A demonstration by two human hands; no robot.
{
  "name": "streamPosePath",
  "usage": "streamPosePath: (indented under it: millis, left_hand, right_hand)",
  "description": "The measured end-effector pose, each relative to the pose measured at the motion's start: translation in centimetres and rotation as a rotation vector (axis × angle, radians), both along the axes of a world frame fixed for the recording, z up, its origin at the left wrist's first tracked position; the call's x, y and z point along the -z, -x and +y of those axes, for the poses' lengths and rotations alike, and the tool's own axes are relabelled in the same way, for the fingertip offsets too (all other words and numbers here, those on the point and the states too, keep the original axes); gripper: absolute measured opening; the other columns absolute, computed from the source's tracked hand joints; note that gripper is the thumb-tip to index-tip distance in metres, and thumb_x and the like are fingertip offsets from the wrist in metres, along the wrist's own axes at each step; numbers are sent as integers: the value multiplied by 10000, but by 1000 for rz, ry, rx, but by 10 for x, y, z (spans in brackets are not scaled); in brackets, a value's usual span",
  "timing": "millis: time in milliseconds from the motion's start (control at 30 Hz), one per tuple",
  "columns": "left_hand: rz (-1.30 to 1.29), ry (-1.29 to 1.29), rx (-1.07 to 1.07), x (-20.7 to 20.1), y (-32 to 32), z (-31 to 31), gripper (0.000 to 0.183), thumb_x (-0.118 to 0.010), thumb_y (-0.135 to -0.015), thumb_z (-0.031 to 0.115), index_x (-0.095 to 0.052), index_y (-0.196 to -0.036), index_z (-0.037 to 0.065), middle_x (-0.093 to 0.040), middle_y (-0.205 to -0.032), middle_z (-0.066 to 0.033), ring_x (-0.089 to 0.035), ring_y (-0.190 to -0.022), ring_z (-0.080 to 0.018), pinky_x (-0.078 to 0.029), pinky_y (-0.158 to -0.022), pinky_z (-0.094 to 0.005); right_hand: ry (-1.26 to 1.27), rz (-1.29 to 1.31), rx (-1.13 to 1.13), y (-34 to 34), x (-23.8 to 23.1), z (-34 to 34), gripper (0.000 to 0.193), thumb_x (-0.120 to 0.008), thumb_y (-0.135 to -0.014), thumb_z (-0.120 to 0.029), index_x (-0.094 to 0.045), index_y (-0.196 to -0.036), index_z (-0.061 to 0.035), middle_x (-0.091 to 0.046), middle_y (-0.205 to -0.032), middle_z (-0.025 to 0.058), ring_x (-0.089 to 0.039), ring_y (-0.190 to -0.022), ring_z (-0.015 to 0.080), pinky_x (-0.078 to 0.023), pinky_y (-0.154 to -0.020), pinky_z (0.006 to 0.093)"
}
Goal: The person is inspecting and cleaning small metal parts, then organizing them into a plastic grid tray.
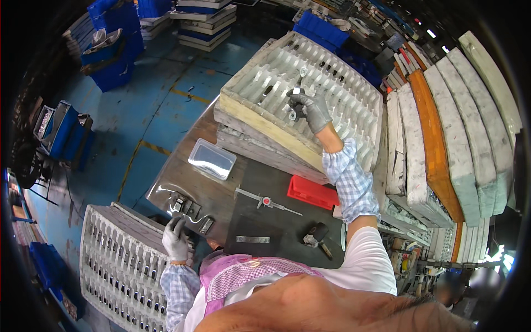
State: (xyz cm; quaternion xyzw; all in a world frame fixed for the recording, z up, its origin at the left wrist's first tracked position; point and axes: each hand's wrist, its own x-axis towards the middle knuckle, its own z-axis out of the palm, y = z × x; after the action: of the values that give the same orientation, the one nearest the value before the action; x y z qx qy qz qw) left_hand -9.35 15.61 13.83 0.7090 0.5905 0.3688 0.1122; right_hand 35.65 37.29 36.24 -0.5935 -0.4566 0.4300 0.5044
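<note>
My right hand [313, 109], in a grey glove, is closed around a shiny metal wrench [302, 73] with a rounded head at each end. It is over a pale foam tray [243, 105] whose rows of slots hold several dark and shiny metal parts. My left hand [175, 239], also gloved, is low on the left beside another slotted tray [88, 260] filled with metal pieces. Its fingers are curled together; I cannot make out anything in them. Just beyond them, a small metal fixture [185, 206] stands on the table.
On the table are a clear plastic box [212, 159], a dial caliper [266, 201], a red holder [311, 192], a flat metal strip [253, 239] and a black-headed hammer [316, 235]. Foam trays stand on edge at right [467, 133]. Blue crates [113, 61] sit on the floor.
</note>
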Motion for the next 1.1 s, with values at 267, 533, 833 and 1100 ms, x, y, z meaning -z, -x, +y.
streamPosePath:
  millis: [267, 533, 833, 1100]
  left_hand:
    - [17, 49, -6, 4, 6, -4, 366, -642, -777, -61, -712, -1082, 129, -660, -1158, -94, -648, -1042, -314, -528, -879, -409]
    - [61, 103, 35, 5, 4, -8, 381, -651, -732, -49, -715, -1056, 140, -663, -1140, -101, -652, -1021, -318, -541, -860, -413]
    - [47, 106, 1, 12, 8, -17, 332, -657, -761, -18, -716, -1047, 140, -674, -1118, -85, -653, -1018, -309, -538, -849, -411]
    - [40, 75, 32, 7, 5, -13, 296, -660, -784, -3, -715, -1035, 142, -676, -1117, -77, -651, -1024, -301, -536, -851, -409]
  right_hand:
    - [3, -215, 12, -1, -3, 17, 291, -714, -880, -273, -743, -938, 10, -675, -691, 79, -665, -616, 146, -510, -532, 294]
    - [-6, -1131, -103, -44, 16, 103, 356, -758, -800, -271, -714, -1022, 3, -690, -738, 108, -660, -615, 173, -521, -564, 325]
    - [172, 82, 97, -22, 57, 87, 220, -744, -855, -209, -702, -891, 4, -620, -669, 52, -519, -463, 131, -439, -408, 296]
    - [1, 103, 225, -6, 83, 94, 279, -715, -908, -270, -677, -831, -5, -612, -682, 37, -532, -495, 125, -472, -451, 314]
